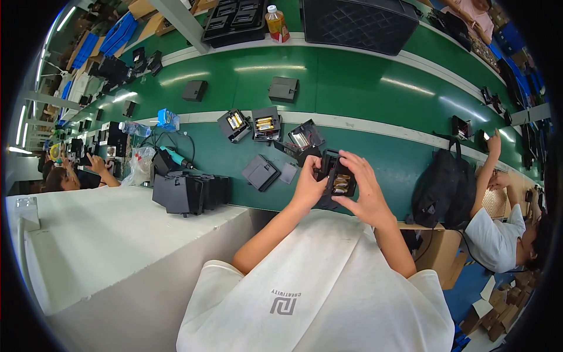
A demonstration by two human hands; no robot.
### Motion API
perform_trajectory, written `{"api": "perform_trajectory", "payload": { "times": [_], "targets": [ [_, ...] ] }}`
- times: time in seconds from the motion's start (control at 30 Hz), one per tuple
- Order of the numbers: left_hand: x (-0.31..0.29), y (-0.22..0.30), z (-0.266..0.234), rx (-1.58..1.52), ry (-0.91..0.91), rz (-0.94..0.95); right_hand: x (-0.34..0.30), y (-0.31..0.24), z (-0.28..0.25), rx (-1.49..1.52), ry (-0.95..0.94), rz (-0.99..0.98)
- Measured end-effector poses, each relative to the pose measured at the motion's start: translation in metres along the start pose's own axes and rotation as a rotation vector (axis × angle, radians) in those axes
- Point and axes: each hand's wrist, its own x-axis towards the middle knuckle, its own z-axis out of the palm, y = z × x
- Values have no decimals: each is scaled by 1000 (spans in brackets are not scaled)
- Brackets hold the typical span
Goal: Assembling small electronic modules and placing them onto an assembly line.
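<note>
Close to my body, at the near edge of the green bench, my left hand (309, 186) grips the left side of a black plastic battery box (326, 201). Several batteries (342, 183) show in its open compartment. On the other side, my right hand (369, 190) holds the same box, thumb low and fingers over its far edge. Just beyond lies an opened black box (307, 135) with loose wires. Two more open boxes with batteries, one tilted (229, 130) and one upright (268, 114), are farther left. A closed black box (261, 172) and a small grey plate (289, 173) lie left of my hands.
Black boxes (284, 89) sit on the green belt beyond. To the left are stacked black casings (190, 192), a teal-handled power tool (176, 157), a plastic bottle (135, 128) and a white surface (105, 234). A black bag (444, 186) and a co-worker (498, 234) are at right.
</note>
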Motion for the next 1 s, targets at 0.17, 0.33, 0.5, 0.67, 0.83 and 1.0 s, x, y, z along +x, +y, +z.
{"api": "perform_trajectory", "payload": {
  "times": [0.17, 0.33, 0.5, 0.67, 0.83, 1.0],
  "targets": [
    [-5, 9, -3, -309, -43, -209, -8, 13, 1, 14, -79, 18],
    [-18, -3, -7, -202, -43, -81, -11, 6, 8, -164, -32, -68],
    [-31, -11, -9, -219, -68, -141, -21, 19, 39, 418, 47, 739],
    [-31, -25, -27, -37, -37, -184, -45, 86, 70, 792, 203, 766],
    [-32, -30, -45, -183, 164, -289, -27, 141, 74, -397, 248, 187],
    [-26, -18, -52, -357, 39, -239, -14, 170, 66, -466, 34, 69]
  ]
}}
